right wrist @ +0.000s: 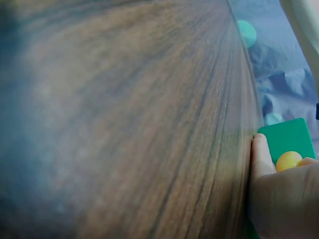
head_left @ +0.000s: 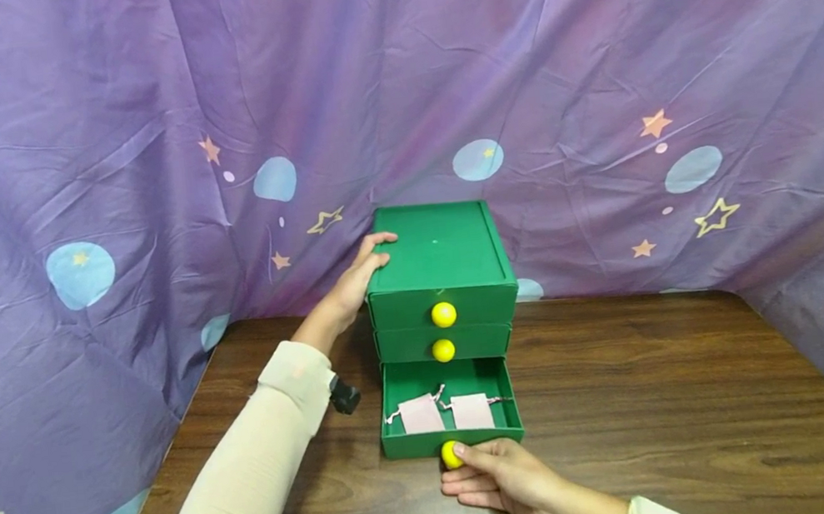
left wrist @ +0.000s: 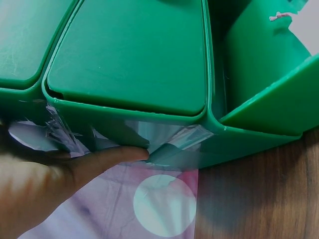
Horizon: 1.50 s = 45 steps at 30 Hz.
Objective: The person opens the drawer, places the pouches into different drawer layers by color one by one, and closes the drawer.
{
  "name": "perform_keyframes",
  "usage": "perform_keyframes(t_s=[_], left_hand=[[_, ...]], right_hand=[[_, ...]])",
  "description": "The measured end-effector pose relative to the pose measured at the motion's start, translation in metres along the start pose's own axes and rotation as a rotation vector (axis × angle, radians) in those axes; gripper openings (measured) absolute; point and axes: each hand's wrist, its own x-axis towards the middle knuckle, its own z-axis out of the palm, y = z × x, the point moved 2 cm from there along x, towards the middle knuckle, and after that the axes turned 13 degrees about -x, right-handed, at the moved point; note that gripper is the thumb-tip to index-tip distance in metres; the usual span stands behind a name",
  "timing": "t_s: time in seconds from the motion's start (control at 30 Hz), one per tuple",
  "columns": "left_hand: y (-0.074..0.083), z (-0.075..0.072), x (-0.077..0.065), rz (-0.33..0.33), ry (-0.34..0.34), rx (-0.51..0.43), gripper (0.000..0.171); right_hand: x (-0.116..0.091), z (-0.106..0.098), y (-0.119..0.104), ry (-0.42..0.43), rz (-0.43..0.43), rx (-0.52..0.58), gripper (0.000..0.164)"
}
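A green three-drawer cabinet (head_left: pixel 441 245) stands on the table, its bottom drawer (head_left: pixel 402 445) pulled out. Inside that drawer lie two small pale pink drawstring pouches, one on the left (head_left: pixel 421 414) and one on the right (head_left: pixel 472 411). My right hand (head_left: pixel 510 477) pinches the bottom drawer's yellow knob (head_left: pixel 451 455) between thumb and fingers. Against the cabinet's left side and top edge rests my left hand (head_left: pixel 357 279), fingers extended. In the left wrist view, the left thumb (left wrist: pixel 114 157) lies along the taped side wall.
The upper two drawers are closed, with yellow knobs on the top one (head_left: pixel 444 315) and the middle one (head_left: pixel 443 350). A purple patterned curtain (head_left: pixel 550 66) hangs behind the wooden table (head_left: pixel 638 401). A black device (head_left: pixel 344 395) sits at the left wrist.
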Motion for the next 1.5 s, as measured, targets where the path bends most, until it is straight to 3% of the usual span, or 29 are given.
perform_keyframes(t_s=[0.27, 1.5], left_hand=[[-0.002, 0.001, 0.001, -0.008, 0.010, -0.058, 0.048], [-0.002, 0.000, 0.001, 0.007, -0.001, -0.027, 0.048]], right_hand=[[0.001, 0.000, -0.001, 0.005, 0.001, 0.010, 0.044], [0.020, -0.008, -0.010, 0.005, -0.044, -0.007, 0.044]])
